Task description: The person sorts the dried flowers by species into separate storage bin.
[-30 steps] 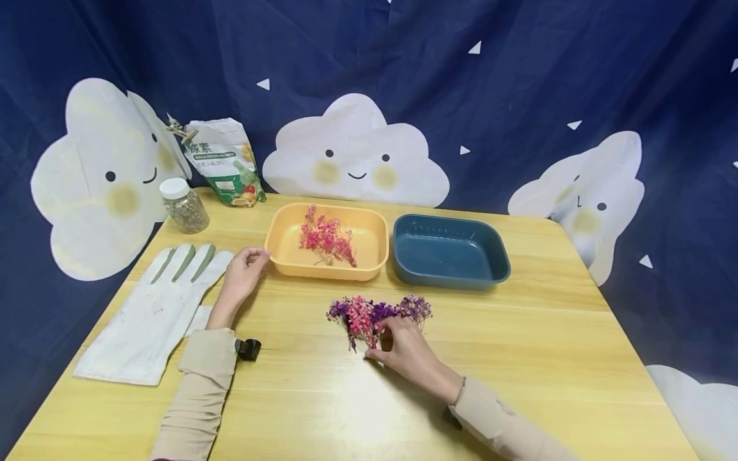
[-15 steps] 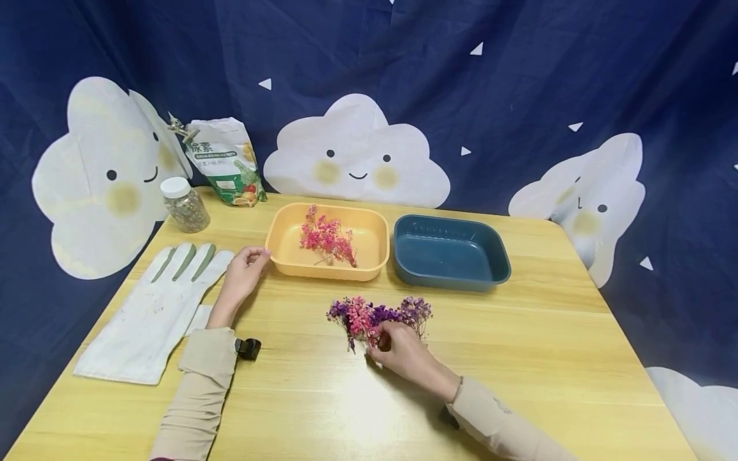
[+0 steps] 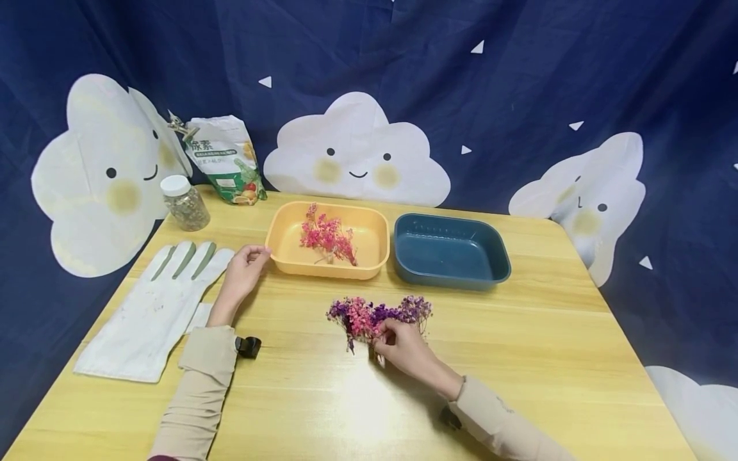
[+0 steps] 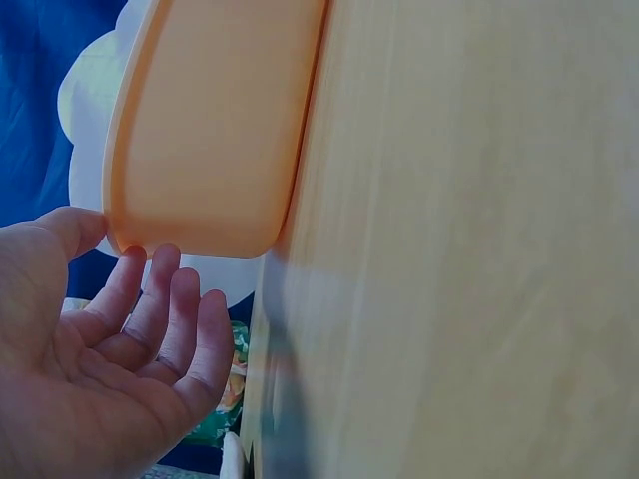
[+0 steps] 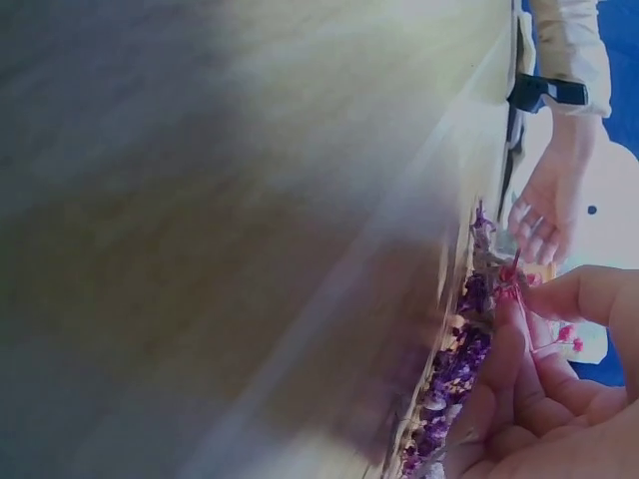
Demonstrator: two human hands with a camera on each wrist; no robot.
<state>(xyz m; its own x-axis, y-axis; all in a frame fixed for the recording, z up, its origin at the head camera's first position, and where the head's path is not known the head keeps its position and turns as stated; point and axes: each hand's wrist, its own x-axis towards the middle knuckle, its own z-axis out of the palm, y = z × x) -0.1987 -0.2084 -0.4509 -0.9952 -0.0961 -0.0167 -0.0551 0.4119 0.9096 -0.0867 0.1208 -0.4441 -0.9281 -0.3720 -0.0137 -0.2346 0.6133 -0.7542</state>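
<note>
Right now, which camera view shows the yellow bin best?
Head: it shows the yellow bin whole, with its rim and the pink flowers inside. The left wrist view shows only part of its outside, with the left hand at the rim. The right wrist view shows at most a scrap beyond the right hand.

Pale yellow, wood-grained, shiny toward the near side: a tabletop (image 3: 519, 365) with rounded far right corner. At far left, a bag (image 3: 225, 163), upright, and just nearer, a white-capped jar (image 3: 187, 208). Along the far side, a yellow tray (image 3: 323, 271) just beside a blue tray (image 3: 452, 253). Down the left, a glove (image 3: 135, 323), flat, fingers away. Near the middle, purple and pink flowers (image 3: 360, 318), partly covered.
</note>
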